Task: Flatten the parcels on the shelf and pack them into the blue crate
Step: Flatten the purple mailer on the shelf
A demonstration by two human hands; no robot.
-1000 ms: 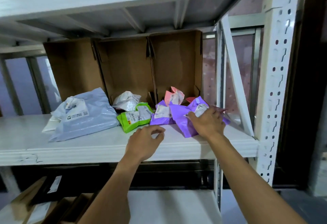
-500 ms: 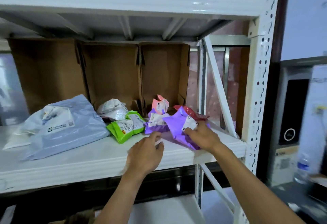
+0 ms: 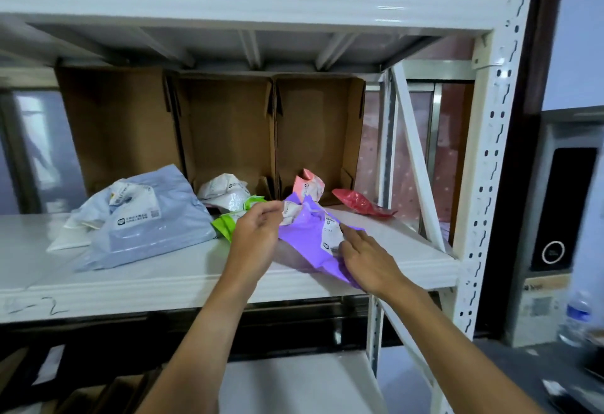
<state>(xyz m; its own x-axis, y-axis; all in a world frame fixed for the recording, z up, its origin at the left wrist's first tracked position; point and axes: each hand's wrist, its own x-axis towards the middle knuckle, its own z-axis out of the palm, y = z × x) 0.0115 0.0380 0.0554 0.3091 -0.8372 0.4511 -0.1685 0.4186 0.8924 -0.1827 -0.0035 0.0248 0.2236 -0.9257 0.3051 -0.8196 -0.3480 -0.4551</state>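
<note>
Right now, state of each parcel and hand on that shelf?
purple parcel, crumpled, not yet flat
left hand, pinches the purple parcel's left edge
right hand, fingers straight, pressing the purple parcel
light blue parcel, puffy, untouched
white parcel, crumpled, untouched
green parcel, partly hidden behind left hand
pink parcel, crumpled, untouched
red parcel, lying apart, untouched

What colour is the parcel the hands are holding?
The parcel is purple with a white label; head view shows it.

A white steel rack [image 3: 490,152] holds open cardboard boxes [image 3: 228,138] against a pink dotted backdrop [image 3: 369,165].
</note>
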